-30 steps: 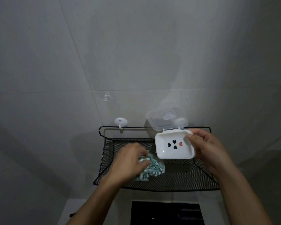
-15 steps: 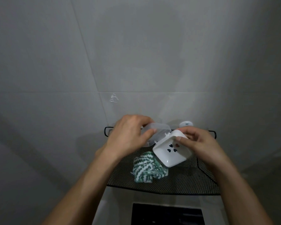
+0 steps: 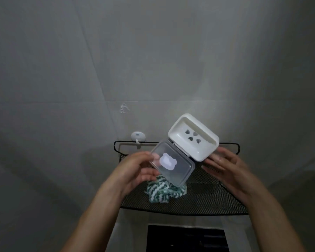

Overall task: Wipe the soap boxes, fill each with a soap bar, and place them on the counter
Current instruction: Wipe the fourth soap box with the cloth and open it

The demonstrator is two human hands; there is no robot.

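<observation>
**Open soap box held above the mesh shelf**

You face a tiled wall. Below it, the black mesh shelf carries a green-white cloth, partly hidden by the soap box. Your left hand pinches its clear lid; your right hand, fingers straight, supports the white tray. A wall hook sits left.

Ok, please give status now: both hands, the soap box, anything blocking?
Left hand grips clear lid. Right hand open, fingers under white soap box. Box open, empty. Green cloth lies on mesh shelf, nothing blocking.
</observation>
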